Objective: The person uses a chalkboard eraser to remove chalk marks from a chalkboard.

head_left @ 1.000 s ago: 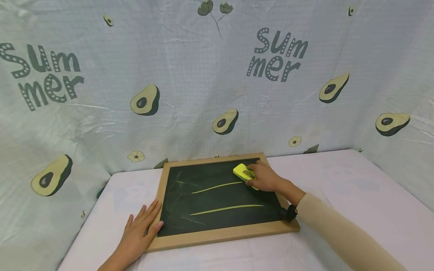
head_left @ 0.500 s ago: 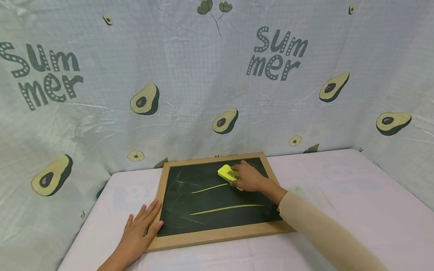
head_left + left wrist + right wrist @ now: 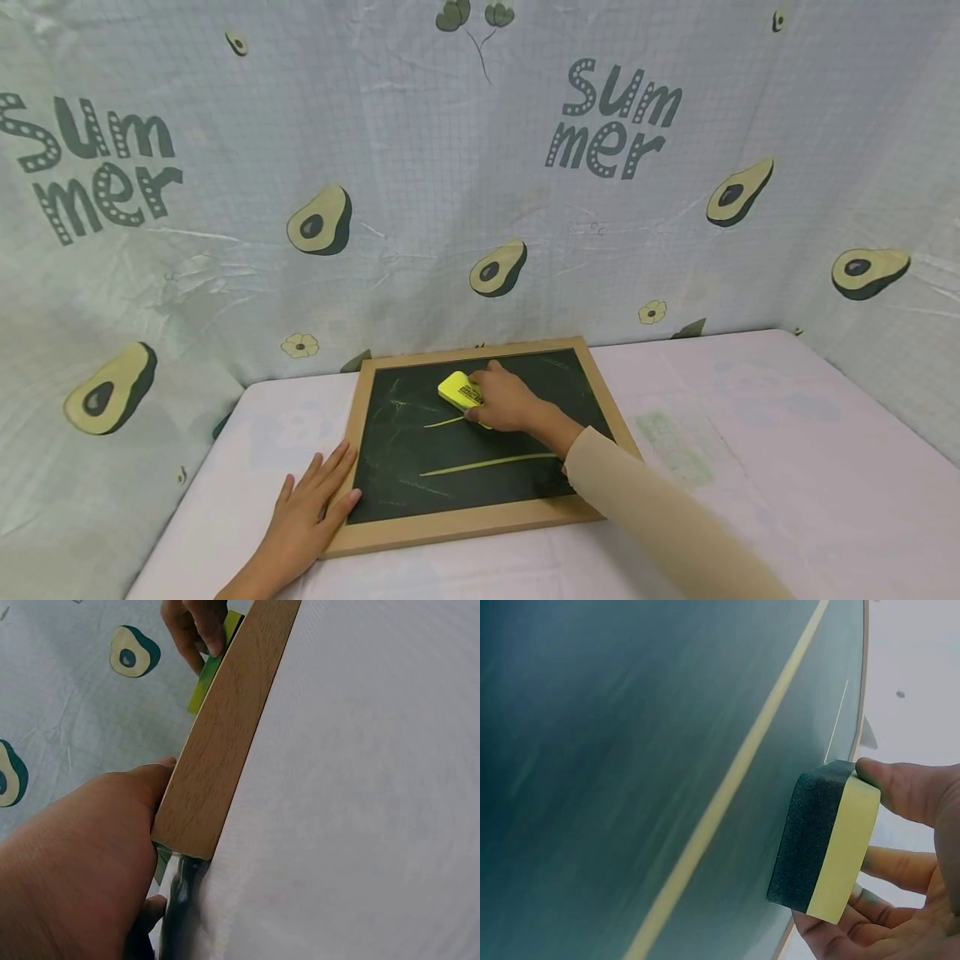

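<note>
A chalkboard in a light wooden frame lies on the table. My right hand grips a yellow board eraser by its sides, over the board's upper middle. In the right wrist view, the eraser shows a dark felt pad facing the board, with thumb and fingers on opposite edges. A short chalk line sticks out left of the eraser; a longer yellow chalk line runs below it. My left hand rests on the frame's left side, fingers spread, and holds nothing.
The table has a pale pink cover, with a greenish smudge right of the board. Behind stands a whitish cloth backdrop printed with avocados and lettering. Faint chalk traces mark the board's left part.
My right hand has slid left with the eraser along the upper chalk line, which is now much shorter. The left hand has stayed in place.
</note>
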`<state>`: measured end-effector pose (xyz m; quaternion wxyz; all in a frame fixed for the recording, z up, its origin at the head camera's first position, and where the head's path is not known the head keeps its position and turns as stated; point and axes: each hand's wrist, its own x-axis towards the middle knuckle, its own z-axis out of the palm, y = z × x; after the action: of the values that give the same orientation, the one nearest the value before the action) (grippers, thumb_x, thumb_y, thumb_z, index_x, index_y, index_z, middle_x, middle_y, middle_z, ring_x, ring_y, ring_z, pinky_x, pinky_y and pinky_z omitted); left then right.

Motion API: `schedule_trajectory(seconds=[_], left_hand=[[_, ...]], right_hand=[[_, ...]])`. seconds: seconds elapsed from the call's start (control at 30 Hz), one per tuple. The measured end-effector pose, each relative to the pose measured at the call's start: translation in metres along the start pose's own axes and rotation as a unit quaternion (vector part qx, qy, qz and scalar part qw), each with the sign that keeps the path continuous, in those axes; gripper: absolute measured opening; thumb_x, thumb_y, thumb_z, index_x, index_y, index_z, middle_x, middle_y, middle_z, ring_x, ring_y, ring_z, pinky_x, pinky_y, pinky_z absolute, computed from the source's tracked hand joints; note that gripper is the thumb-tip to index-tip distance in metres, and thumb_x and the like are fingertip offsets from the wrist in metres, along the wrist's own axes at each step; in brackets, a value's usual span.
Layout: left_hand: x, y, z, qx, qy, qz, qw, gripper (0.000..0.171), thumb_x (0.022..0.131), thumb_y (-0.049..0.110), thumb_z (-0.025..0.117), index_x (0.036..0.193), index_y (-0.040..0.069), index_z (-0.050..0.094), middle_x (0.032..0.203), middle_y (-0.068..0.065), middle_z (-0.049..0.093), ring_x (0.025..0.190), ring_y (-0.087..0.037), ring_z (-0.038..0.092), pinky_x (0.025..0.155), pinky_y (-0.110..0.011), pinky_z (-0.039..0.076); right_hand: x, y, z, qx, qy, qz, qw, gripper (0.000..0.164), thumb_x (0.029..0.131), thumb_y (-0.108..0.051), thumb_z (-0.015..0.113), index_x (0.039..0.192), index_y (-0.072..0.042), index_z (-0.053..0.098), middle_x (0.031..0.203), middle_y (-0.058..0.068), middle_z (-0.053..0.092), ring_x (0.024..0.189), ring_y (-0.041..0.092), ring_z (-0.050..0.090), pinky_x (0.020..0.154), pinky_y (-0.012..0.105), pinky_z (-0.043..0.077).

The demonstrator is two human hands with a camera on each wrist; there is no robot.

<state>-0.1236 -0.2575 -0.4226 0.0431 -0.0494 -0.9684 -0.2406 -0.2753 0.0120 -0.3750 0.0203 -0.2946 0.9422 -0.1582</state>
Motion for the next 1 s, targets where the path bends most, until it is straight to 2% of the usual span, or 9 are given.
schedule_trajectory(seconds=[0.17,0.3,0.57,1.0], left_hand=[[0.001,0.001,0.000,0.004,-0.010,-0.012,0.9999,0.066,0.088,0.055,0.039,0.141,0.017,0.028,0.146,-0.006,0.021,0.130,-0.041,0.010,0.094,-0.065,-0.002],[0.001,0.000,0.000,0.009,-0.008,-0.012,0.9999,0.066,0.088,0.055,0.039,0.141,0.017,0.029,0.146,-0.006,0.022,0.130,-0.042,0.011,0.094,-0.066,-0.001],[0.001,-0.002,0.003,0.014,0.015,0.011,0.9997,0.062,0.089,0.051,0.042,0.140,0.018,0.031,0.145,-0.004,0.023,0.130,-0.040,0.013,0.095,-0.065,0.000],[-0.002,0.001,0.002,0.007,0.037,0.031,0.9988,0.059,0.090,0.045,0.046,0.139,0.016,0.034,0.144,-0.004,0.027,0.128,-0.041,0.018,0.093,-0.066,0.004]], right_hand=[[0.005,-0.016,0.003,-0.003,-0.007,0.004,1.000,0.054,0.080,-0.033,0.065,0.124,-0.006,0.052,0.109,0.007,0.051,0.084,0.016,0.050,0.070,0.030,0.044],[0.010,-0.029,0.007,-0.007,-0.008,-0.004,1.000,0.053,0.080,-0.034,0.065,0.123,-0.006,0.052,0.107,0.007,0.050,0.081,0.015,0.050,0.068,0.028,0.044],[0.018,-0.047,0.013,0.009,-0.016,-0.014,1.000,0.056,0.079,-0.035,0.066,0.126,-0.007,0.051,0.106,0.006,0.049,0.076,0.012,0.046,0.063,0.025,0.042],[0.019,-0.046,0.010,-0.017,-0.039,-0.011,0.999,0.061,0.078,-0.041,0.065,0.128,-0.010,0.048,0.101,0.005,0.047,0.072,0.012,0.047,0.060,0.026,0.042]])
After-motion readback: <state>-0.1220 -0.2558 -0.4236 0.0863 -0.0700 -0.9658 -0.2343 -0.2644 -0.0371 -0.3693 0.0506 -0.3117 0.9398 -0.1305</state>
